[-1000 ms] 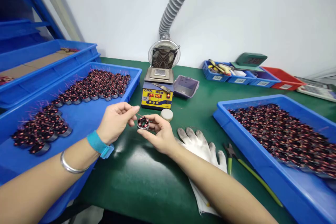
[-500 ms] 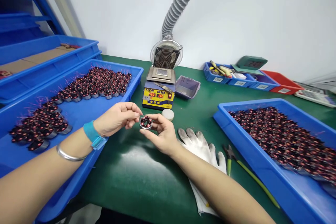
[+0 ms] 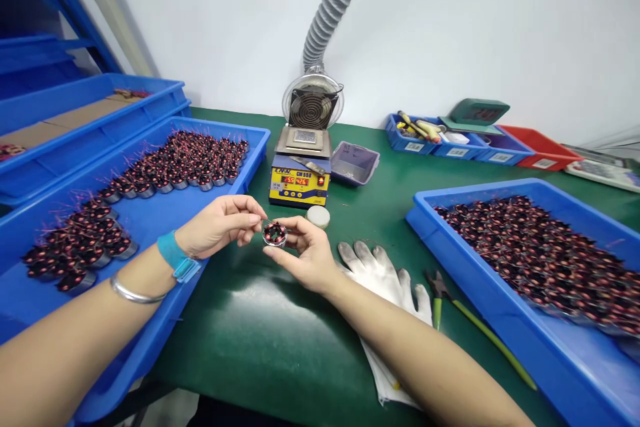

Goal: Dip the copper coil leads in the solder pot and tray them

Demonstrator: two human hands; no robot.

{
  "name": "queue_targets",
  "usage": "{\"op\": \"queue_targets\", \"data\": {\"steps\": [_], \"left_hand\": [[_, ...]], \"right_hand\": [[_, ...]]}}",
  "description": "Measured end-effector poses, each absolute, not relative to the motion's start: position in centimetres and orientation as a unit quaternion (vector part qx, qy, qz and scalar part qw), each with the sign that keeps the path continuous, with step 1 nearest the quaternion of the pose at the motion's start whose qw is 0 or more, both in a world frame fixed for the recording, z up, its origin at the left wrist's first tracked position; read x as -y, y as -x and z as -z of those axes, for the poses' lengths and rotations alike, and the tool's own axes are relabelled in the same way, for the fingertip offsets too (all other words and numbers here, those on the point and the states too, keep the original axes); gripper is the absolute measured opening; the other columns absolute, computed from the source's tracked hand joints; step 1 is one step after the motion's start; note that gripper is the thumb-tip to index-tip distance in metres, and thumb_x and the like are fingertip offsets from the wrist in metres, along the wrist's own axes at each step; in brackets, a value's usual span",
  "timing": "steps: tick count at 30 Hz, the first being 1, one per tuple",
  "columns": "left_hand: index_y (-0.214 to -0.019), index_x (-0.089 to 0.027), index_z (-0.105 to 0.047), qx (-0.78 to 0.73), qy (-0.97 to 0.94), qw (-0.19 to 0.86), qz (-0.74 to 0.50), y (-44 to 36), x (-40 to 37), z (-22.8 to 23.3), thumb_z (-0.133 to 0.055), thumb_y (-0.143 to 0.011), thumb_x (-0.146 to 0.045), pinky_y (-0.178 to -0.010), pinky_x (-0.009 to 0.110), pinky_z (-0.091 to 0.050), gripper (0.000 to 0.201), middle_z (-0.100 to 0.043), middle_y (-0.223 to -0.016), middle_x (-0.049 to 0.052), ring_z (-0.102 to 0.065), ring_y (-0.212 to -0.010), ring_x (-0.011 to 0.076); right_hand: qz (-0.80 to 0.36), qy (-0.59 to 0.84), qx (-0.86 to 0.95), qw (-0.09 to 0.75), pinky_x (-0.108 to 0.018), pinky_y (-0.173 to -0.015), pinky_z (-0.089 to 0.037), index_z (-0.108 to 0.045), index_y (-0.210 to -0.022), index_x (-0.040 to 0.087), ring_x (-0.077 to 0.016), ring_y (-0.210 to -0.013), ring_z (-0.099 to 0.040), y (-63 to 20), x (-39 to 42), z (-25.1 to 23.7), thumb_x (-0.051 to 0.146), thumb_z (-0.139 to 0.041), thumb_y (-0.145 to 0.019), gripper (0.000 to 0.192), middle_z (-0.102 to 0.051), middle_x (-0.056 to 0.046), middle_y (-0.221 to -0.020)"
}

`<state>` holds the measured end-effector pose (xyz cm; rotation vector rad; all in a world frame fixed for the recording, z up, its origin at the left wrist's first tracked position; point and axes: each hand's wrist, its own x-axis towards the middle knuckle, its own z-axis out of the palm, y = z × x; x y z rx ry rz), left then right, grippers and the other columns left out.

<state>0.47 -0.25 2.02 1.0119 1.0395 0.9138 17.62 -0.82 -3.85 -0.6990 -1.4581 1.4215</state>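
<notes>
- A green table (image 3: 280, 340) runs back to a white wall.
- Nearest, white gloves (image 3: 385, 280) and green-handled cutters (image 3: 453, 310) lie right of the forearms.
- The right hand (image 3: 305, 253) grips a small wound coil (image 3: 275, 233) above the table; the left hand (image 3: 220, 223) pinches at the coil's edge.
- Blue trays of coils sit at the left (image 3: 150, 227) and right (image 3: 450, 240).
- Beyond stands a yellow solder pot (image 3: 299, 183), with a fan (image 3: 313, 103) behind.
</notes>
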Motion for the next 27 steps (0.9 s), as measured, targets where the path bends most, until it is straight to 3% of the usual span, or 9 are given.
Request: {"op": "queue_targets", "data": {"steps": [10,18,22,27], "left_hand": [[-0.065,-0.014,-0.057,-0.482,-0.462,0.604,-0.434,-1.1,0.5,-2.1,-0.076,-0.060,-0.027,-0.043,0.017,-0.041,0.024,-0.061,-0.056,-0.001,-0.052,-0.043,0.0065],[-0.071,-0.016,-0.057,-0.457,-0.412,0.460,-0.640,-0.9,0.4,-2.8,-0.069,-0.066,-0.026,-0.053,0.018,-0.047,0.017,-0.063,-0.065,-0.002,-0.056,-0.055,0.0066],[-0.086,-0.015,-0.063,-0.482,-0.477,0.547,-0.491,-0.5,0.4,-2.8,-0.073,-0.061,-0.026,-0.059,0.021,-0.050,0.029,-0.066,-0.079,0.002,-0.060,-0.071,0.0121],[-0.063,-0.013,-0.062,-0.510,-0.572,0.499,-0.405,-0.9,0.5,-2.7,-0.070,-0.065,-0.030,-0.055,0.020,-0.045,0.019,-0.059,-0.057,0.000,-0.052,-0.055,0.0085]], "right_hand": [[-0.576,0.291,0.582,0.496,-0.035,-0.083,-0.054,-0.053,-0.091,0.018,-0.0165,-0.082,-0.066,-17.6,0.6,3.8,0.036,-0.076,-0.062,0.041,-0.066,-0.003,-0.090],[-0.547,0.296,0.590,0.514,-0.034,-0.082,-0.055,-0.053,-0.089,0.018,-0.0157,-0.080,-0.066,-17.7,0.5,3.6,0.028,-0.076,-0.062,0.037,-0.065,-0.002,-0.086],[-0.547,0.283,0.609,0.500,-0.033,-0.082,-0.054,-0.053,-0.092,0.018,-0.0155,-0.080,-0.066,-17.7,0.7,3.8,0.026,-0.075,-0.064,0.037,-0.066,-0.003,-0.089],[-0.538,0.264,0.647,0.472,-0.031,-0.080,-0.054,-0.055,-0.094,0.018,-0.0144,-0.079,-0.065,-17.8,1.0,3.9,0.024,-0.075,-0.064,0.036,-0.065,-0.003,-0.088]]}}
